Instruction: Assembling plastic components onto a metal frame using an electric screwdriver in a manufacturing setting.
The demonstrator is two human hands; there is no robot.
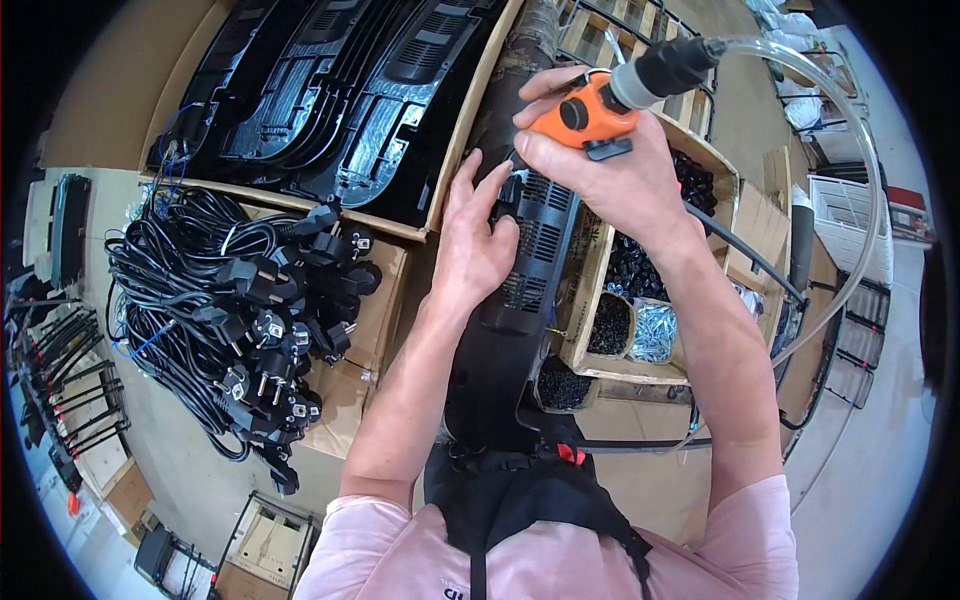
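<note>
Surrounding panel (540,235): boxes (85,130), pale floor (185,475)

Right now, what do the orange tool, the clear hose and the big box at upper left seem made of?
Orange tool: probably hard plastic, smooth and moulded-looking. Clear hose: likely flexible plastic, see-through, glossy and bending in an arc. Big box: apparently cardboard, matte brown with thin flat walls.

Bundled black power cables (175,265)
</note>
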